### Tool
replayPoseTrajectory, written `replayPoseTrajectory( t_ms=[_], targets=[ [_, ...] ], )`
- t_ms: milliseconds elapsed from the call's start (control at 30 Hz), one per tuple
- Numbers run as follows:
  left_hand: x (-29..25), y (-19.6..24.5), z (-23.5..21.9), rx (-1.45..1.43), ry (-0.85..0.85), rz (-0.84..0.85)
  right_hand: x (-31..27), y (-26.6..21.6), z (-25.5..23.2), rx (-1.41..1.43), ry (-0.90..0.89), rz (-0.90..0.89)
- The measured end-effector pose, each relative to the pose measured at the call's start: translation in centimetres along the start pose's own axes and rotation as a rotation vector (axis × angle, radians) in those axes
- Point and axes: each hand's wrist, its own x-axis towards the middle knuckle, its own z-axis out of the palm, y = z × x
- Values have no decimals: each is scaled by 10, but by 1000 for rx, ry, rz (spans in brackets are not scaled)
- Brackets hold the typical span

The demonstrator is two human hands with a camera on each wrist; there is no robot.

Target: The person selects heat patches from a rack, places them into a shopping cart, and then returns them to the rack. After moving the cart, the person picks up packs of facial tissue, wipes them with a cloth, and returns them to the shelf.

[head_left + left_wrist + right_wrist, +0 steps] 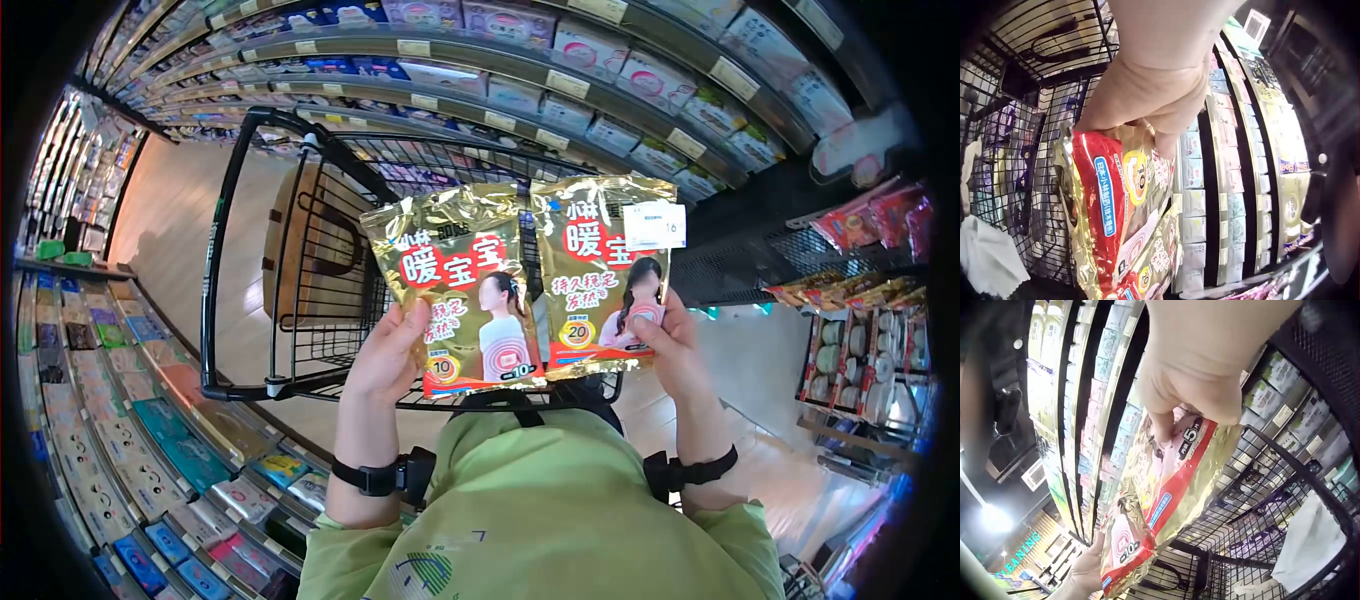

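Two shiny gold packets are held up side by side over the cart. The left packet (470, 290) shows a "10" and a red lower edge; my left hand (388, 350) grips its lower left side, thumb on the front. My right hand (680, 345) pinches the lower right side of the other packet (590, 300), which shows a "20" and bears a white price tag (656, 226). In the left wrist view the left hand (1154, 94) holds its packet (1110, 206) from the edge. The right wrist view has the right hand (1194, 387) on its packet (1179, 469).
A black wire cart (222, 290) stands in front, with a tan bag (305, 245) at its left part. Shelves of packaged goods (590, 50) run along the far side, and more goods (180, 440) lie at the left. Red packets (870, 225) hang at the right.
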Motion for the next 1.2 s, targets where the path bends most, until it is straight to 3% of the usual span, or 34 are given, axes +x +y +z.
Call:
replayPoseTrajectory(
  t_ms=[467,733,800,933,1200],
  targets=[
    [-6,4,34,58,-75,21,-15,-9,-12,32,-29,-22],
    [-4,8,38,45,-4,-3,-9,-14,-13,10,-19,-38],
    [-4,12,45,18,-67,9,-7,-17,-9,36,-32,-40],
    [-3,9,38,70,8,-3,-6,-19,-9,11,-28,-53],
    [-9,16,56,58,-25,28,-8,-22,-9,4,-35,-43]
  ],
)
